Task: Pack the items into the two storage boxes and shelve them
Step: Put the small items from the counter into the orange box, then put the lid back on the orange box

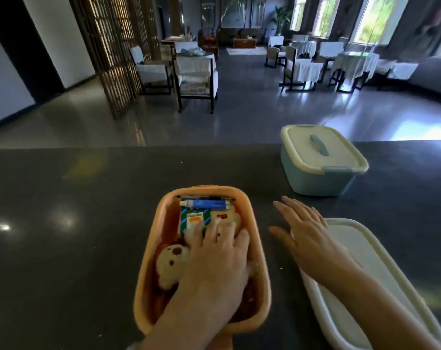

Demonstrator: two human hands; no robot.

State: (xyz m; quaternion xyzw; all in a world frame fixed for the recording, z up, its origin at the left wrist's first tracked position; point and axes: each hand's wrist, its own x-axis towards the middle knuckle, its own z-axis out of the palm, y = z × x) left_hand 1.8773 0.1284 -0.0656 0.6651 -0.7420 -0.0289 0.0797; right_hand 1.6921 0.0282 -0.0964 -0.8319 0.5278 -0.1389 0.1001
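An orange storage box (pixel 148 261) stands open on the dark counter in front of me. Inside lie a blue-and-white tube (pixel 206 204), a green "Golden" carton (pixel 192 219), a cream teddy bear (pixel 170 263) and other items partly hidden. My left hand (pixel 214 269) presses down flat on the contents, fingers spread. My right hand (pixel 302 231) hovers with straight fingers over the near end of a loose white lid (pixel 381 281) lying to the right of the orange box. A pale blue box (pixel 315 178) with its white lid closed stands at the counter's far right.
The dark counter (pixel 75 223) stretches left of the orange box. Beyond its far edge lies a grey floor with chairs and cloth-covered tables (pixel 196 72), and a wooden lattice screen (pixel 113 51) at the left.
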